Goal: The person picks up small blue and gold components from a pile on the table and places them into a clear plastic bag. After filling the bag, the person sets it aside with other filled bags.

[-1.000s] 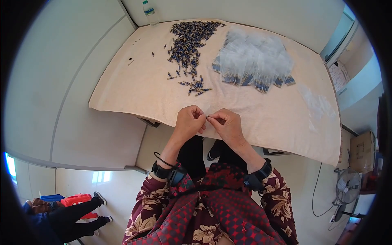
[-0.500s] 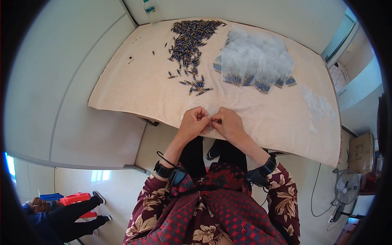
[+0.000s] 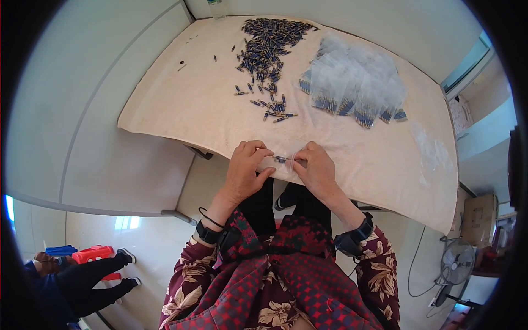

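Note:
Between my hands, at the table's near edge, a few small dark blue pieces with brass-coloured ends (image 3: pixel 280 159) lie close together. My right hand (image 3: pixel 317 168) pinches a clear plastic bag (image 3: pixel 293 153) beside them, its fingertips covering part of the bag. On the other side my left hand (image 3: pixel 243 169) has thumb and forefinger apart, fingertips right at the pieces. Farther back spreads a large heap of the same blue pieces (image 3: pixel 269 49), with several loose ones trailing toward me. To its right, clear bags filled with such pieces (image 3: pixel 355 82) overlap one another.
A cream cloth (image 3: pixel 181 104) covers the table. Flat clear bags (image 3: pixel 432 151) lie at the right, and a bottle (image 3: pixel 217 8) stands at the back. White panels rise at the left and back. A fan (image 3: pixel 457 261) and a cardboard box (image 3: pixel 477 219) stand at lower right; another person (image 3: pixel 82 286) is at lower left.
My left hand has drawn apart from the right, its thumb and forefinger spreading. Small blue pieces now show between my hands. The view has shifted slightly.

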